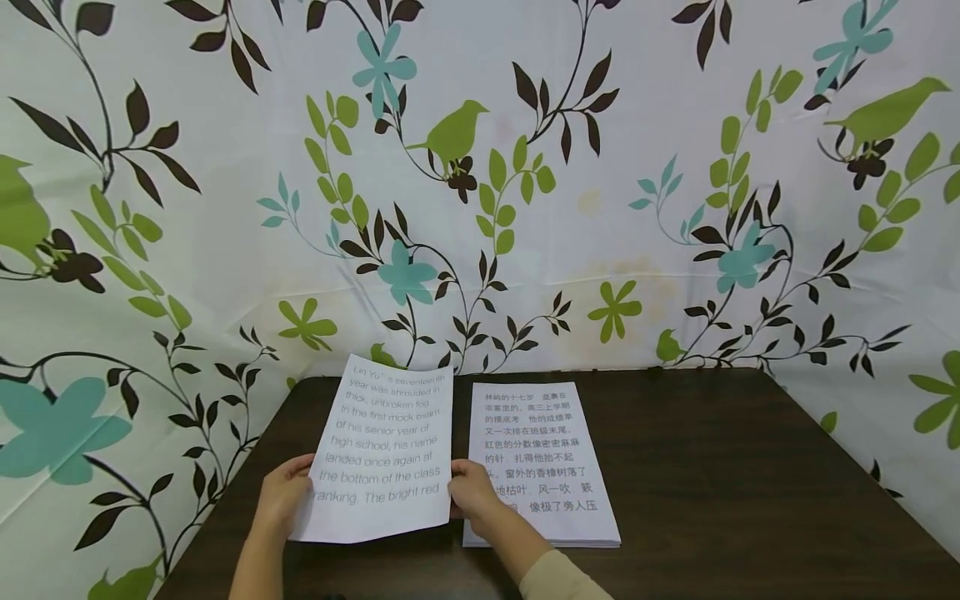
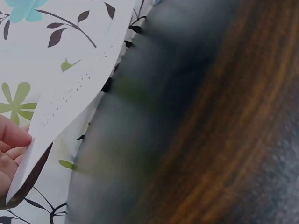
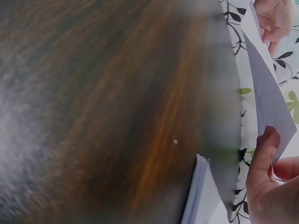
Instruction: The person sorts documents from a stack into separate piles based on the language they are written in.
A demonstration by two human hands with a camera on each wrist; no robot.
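Here's the English-printed sheet [image 1: 382, 450], up off the desk [image 1: 712, 475] at its left part, text facing you (and bowing slightly). Your left hand [image 1: 283, 496] pinches its left edge; your right hand [image 1: 474, 493] pinches the right. Just right lies the Chinese-printed stack [image 1: 534, 433], your right hand overlapping its lower left corner in the head view. Behind: a bird-and-leaf backdrop [image 1: 570, 225].
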